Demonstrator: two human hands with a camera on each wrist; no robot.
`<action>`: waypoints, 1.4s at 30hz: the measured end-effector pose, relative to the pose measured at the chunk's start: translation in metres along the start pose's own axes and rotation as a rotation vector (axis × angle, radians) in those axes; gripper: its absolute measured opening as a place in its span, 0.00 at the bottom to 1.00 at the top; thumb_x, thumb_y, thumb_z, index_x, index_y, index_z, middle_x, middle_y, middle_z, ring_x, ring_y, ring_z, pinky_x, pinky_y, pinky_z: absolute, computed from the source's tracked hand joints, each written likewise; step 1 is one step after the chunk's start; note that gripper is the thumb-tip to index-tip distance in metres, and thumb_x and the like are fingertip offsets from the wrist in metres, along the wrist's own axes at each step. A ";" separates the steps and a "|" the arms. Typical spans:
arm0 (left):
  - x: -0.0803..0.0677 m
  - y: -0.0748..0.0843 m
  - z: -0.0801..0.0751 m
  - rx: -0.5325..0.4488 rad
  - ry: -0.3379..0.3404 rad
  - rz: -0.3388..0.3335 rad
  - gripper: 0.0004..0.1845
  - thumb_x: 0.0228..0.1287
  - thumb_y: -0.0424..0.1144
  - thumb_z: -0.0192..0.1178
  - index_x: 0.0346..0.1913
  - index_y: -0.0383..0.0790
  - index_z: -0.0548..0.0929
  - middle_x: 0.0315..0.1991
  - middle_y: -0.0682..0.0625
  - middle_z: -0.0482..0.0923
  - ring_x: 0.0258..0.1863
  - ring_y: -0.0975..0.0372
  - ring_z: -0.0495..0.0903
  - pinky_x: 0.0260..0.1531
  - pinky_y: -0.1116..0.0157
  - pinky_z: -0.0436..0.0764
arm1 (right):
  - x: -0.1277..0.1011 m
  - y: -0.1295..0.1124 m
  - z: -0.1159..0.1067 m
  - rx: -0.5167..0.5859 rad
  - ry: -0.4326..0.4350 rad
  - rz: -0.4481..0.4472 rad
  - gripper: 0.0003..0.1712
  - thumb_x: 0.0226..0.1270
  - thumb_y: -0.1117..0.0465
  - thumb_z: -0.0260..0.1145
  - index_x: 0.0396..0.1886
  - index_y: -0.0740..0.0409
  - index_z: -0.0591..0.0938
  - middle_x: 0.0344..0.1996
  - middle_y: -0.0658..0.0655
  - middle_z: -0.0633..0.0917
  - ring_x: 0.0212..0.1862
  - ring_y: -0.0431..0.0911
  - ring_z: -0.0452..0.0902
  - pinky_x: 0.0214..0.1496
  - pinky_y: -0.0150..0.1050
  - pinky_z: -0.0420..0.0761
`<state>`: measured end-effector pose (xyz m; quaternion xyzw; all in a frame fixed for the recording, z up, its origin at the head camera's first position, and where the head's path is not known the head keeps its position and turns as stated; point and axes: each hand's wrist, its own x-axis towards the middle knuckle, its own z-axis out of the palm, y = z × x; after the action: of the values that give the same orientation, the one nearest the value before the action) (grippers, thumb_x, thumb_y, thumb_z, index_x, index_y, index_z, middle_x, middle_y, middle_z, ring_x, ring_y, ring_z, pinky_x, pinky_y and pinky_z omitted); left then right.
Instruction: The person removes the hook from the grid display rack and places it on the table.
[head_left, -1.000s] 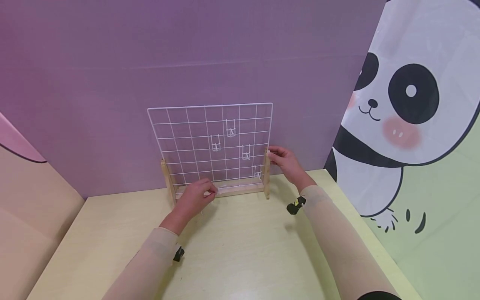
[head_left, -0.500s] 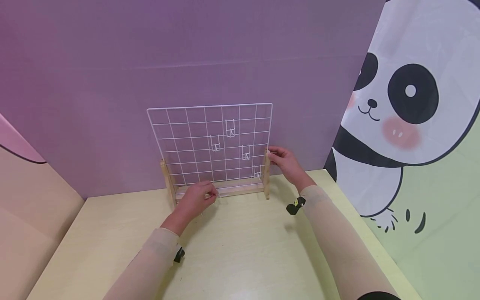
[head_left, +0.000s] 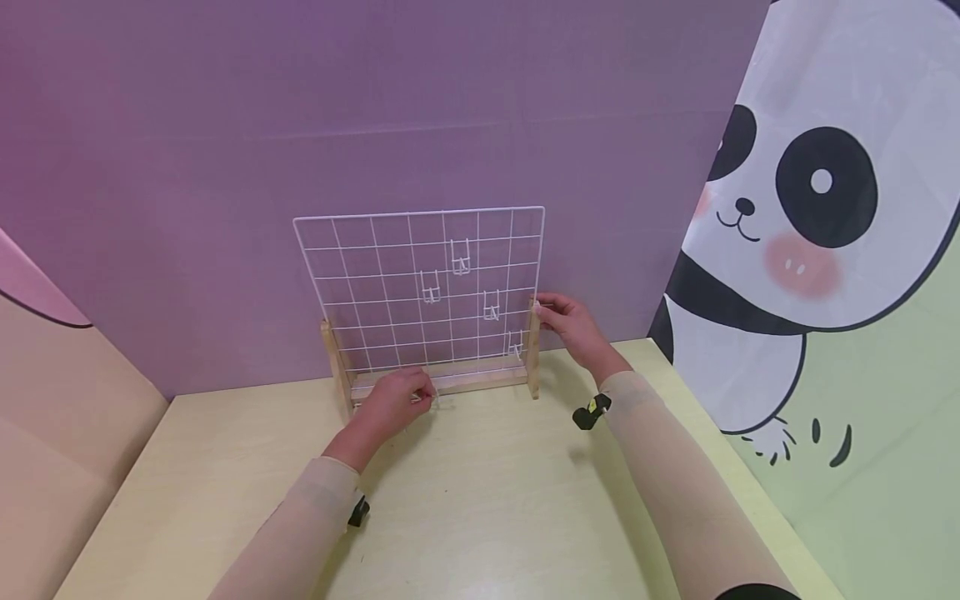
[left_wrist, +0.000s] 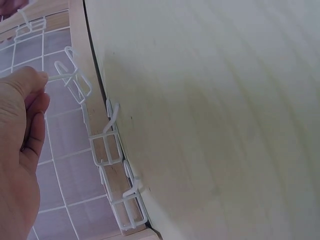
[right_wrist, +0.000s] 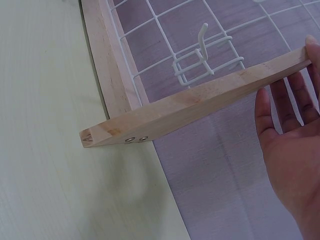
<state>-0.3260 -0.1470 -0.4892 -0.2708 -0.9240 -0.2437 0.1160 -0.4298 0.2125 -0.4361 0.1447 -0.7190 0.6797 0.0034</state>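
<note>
White wire grid panel (head_left: 420,287), upright in wooden stand (head_left: 534,350), rear of bench (head_left: 480,500). Left hand (head_left: 390,404): grip pinching loose white wire hook (left_wrist: 70,80) at stand's base rail. Right hand (head_left: 573,325): grip wide, straight fingers (right_wrist: 280,107) against right post.
</note>
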 end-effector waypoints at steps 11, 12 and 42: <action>0.001 -0.003 0.002 0.008 -0.009 0.023 0.06 0.68 0.27 0.73 0.37 0.41 0.89 0.37 0.55 0.82 0.39 0.59 0.84 0.46 0.57 0.89 | 0.000 -0.001 0.000 -0.007 -0.001 0.011 0.23 0.85 0.61 0.67 0.72 0.68 0.81 0.51 0.50 0.87 0.55 0.43 0.84 0.66 0.40 0.84; 0.001 -0.004 0.002 0.009 -0.013 0.023 0.07 0.68 0.27 0.73 0.37 0.42 0.88 0.37 0.55 0.82 0.39 0.59 0.83 0.46 0.57 0.89 | 0.000 -0.001 0.000 -0.009 -0.001 0.011 0.23 0.85 0.61 0.67 0.72 0.68 0.81 0.52 0.50 0.87 0.55 0.43 0.84 0.66 0.40 0.84; -0.002 -0.009 0.009 0.001 -0.057 0.068 0.05 0.69 0.32 0.75 0.37 0.46 0.90 0.34 0.59 0.81 0.37 0.65 0.83 0.44 0.61 0.88 | 0.001 0.000 0.000 0.018 0.008 0.019 0.23 0.85 0.62 0.67 0.71 0.69 0.81 0.49 0.48 0.88 0.53 0.42 0.84 0.63 0.37 0.85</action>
<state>-0.3306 -0.1497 -0.5010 -0.3088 -0.9173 -0.2315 0.0977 -0.4303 0.2121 -0.4361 0.1354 -0.7142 0.6867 -0.0015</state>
